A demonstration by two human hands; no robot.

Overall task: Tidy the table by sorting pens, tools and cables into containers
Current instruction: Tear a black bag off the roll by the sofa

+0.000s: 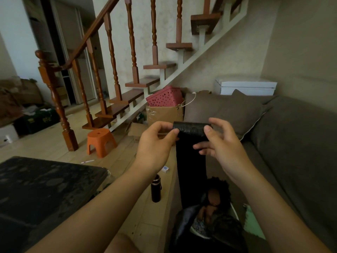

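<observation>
Hands first: your left hand pinched the left end of the black roll between thumb and curled fingers. Your right hand gripped the right end, with the thumb pressed on its front, the upper fingers curled behind it and the lower fingers touching the strip below. You held the roll level in the air above the front edge of the sofa, and nothing carried it but your two hands. From it an unrolled black strip hung straight down toward a dark bag at the sofa's front edge. What lay in that bag was too dim and blurred to tell. A brown cushion leaned at the sofa's far end, behind the roll.

On the floor, a black flask stood upright between the right-hand corner of the dark table and the sofa's front edge, apart from both. A small white and blue box lay on the floor just beyond the flask. An orange stool stood near the foot of the staircase. A thin white stick lay on the floor near the stool, beyond the table's far edge. A cardboard box sat against the sofa's far end with a pink perforated basket on top of it.
</observation>
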